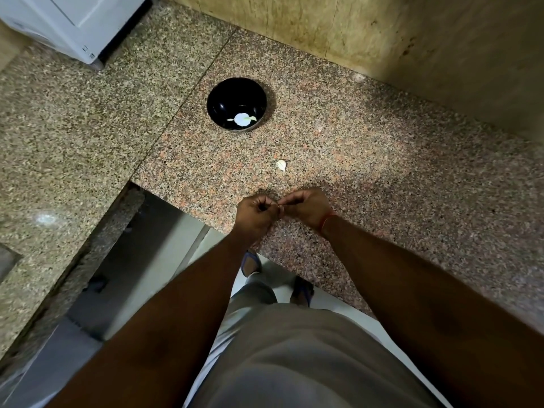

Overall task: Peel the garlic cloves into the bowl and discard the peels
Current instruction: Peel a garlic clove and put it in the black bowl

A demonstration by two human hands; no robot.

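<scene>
- I find my left hand (257, 212) and right hand (306, 207) brought together fingertip to fingertip above the near edge of the table (382, 178), both pinched on something small between them; only a pale sliver shows at the join, so I judge it to be a garlic clove in hand (279, 206) but cannot confirm it.
- The orientation of that held piece cannot be read: the fingers hide nearly all of it.
- Risk one: the hands work right over the table edge, with the floor (265, 278) and my feet below. A slip of the pinch would, in my judgement, drop the clove or its skin off the table.
- Risk two: peel fragments are light and pale; any that fall on the speckled stone would be hard to spot and could go uncollected.
- A loose clove (281, 165) lies on the table between the hands and the bowl, apart from both. Its long axis runs roughly near-to-far, tilted slightly; the broader rounded end lies farther from me, the narrower end nearer.
- The black bowl (217, 95) stands farther back, upright, holding pale pieces (242, 119) near its bottom. Whether these are peeled garlic or skin I cannot tell; skin left there would defeat the sorting.
</scene>
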